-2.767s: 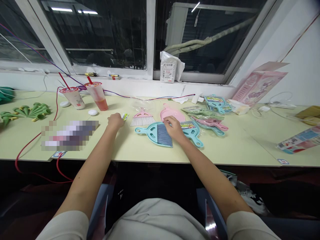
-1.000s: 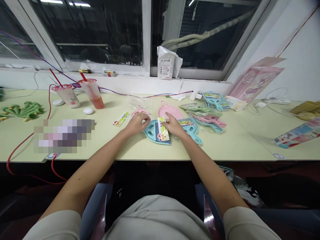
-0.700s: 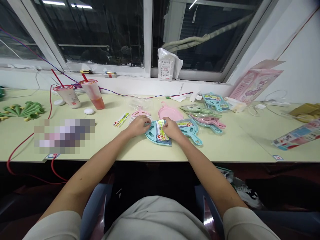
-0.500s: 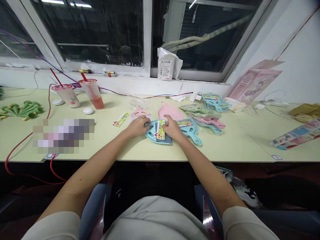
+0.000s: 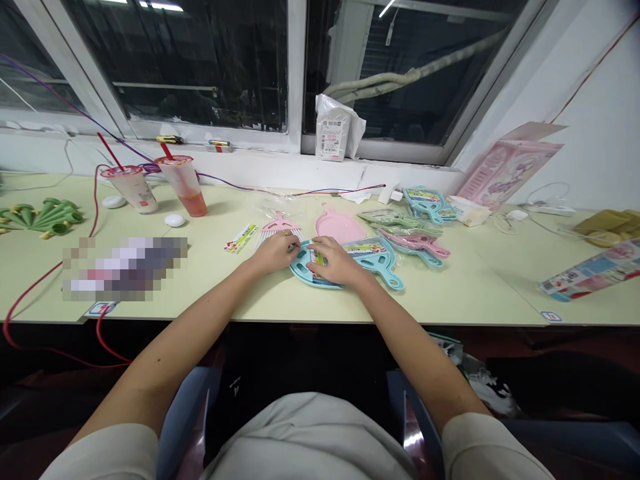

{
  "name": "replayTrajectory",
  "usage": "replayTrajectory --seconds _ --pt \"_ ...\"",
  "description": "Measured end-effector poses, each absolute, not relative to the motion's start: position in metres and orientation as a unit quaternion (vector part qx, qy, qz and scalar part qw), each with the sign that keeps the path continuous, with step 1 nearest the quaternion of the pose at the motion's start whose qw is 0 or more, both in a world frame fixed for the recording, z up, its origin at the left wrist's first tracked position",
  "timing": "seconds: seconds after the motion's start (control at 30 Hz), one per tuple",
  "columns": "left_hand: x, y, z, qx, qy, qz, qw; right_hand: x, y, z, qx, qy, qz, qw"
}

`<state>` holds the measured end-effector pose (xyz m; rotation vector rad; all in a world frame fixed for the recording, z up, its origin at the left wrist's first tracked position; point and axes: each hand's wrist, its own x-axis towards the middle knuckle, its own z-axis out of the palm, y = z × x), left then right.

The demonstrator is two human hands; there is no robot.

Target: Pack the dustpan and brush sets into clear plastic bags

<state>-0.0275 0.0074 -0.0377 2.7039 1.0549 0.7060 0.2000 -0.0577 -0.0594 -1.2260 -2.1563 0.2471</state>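
A light-blue dustpan (image 5: 301, 269) lies near the table's front edge, with a label card (image 5: 320, 257) on it. My left hand (image 5: 276, 253) has its fingers curled at the dustpan's left rim, in a grip on it. Across the label card and the pan lies my right hand (image 5: 340, 261), fingers stretched out and thumb apart, covering much of both. Another light-blue dustpan set (image 5: 383, 257) is just right of that hand. Beyond my hands are a pink brush (image 5: 280, 225) with white bristles and a pink dustpan (image 5: 337, 225). A second label card (image 5: 241, 238) rests left of the brush.
Wrapped dustpan sets (image 5: 400, 227) in green, pink and blue are piled to the right, with more blue ones (image 5: 429, 203) behind. Drink cups (image 5: 184, 190) with red straws stand back left. Green parts (image 5: 47, 217) lie far left, and a pink box (image 5: 510, 167) stands back right.
My right hand has shifted slightly left and flattened over the label card, which is now mostly covered. The left hand stays at the dustpan's rim.
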Motion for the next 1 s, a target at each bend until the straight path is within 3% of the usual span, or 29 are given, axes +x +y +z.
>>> replayTrajectory --seconds 0.43,0.8,1.0 --pt "-0.026 0.007 -0.036 0.902 0.357 0.231 0.076 0.223 -0.061 -0.055 -0.482 -0.830 0.202 0.196" --pt "-0.026 0.008 -0.039 0.899 0.358 0.242 0.070 0.225 -0.060 -0.059 -0.467 -0.834 0.199 0.217" --pt "-0.027 0.009 -0.035 0.894 0.355 0.263 0.072 0.224 -0.061 -0.054 -0.440 -0.830 0.175 0.294"
